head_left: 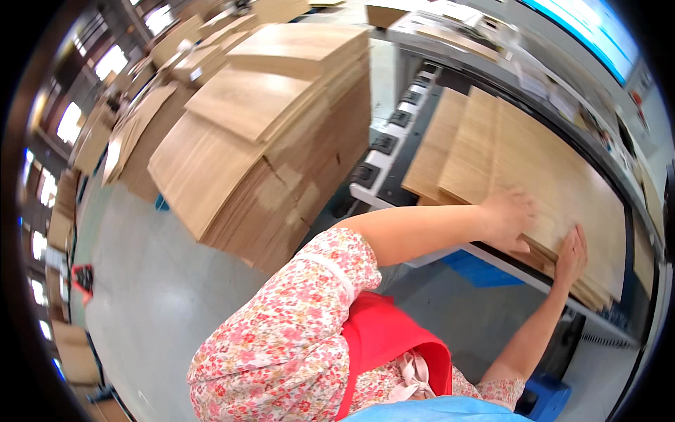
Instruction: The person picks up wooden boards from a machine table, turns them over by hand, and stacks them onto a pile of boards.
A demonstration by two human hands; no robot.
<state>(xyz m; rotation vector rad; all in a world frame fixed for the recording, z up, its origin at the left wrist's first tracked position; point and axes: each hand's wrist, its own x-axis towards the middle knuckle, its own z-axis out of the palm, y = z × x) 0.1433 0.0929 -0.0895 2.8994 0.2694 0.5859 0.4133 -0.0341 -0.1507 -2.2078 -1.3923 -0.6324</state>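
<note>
Several light wood-grain panels (pixel 555 165) lie in a stack on the dark bed of a machine table at the right, their near edges uneven. My left hand (pixel 508 216), smeared by motion, reaches across over the near part of the panels, its fingers apart and its thumb toward the near edge. Against that same edge rests my right hand (pixel 572 257), fingers stretched out over the panel and pressed to its side. Neither hand is wrapped round anything that I can see. Farther left, another panel (pixel 437 144) sticks out from under the top ones.
A tall stack of wood panels (pixel 232 148) stands on the floor left of the machine. The bed has a white rail with black blocks (pixel 383 144). Papers and boards lie on a ledge (pixel 485 35) behind it. A blue stool (pixel 545 395) stands below at the right.
</note>
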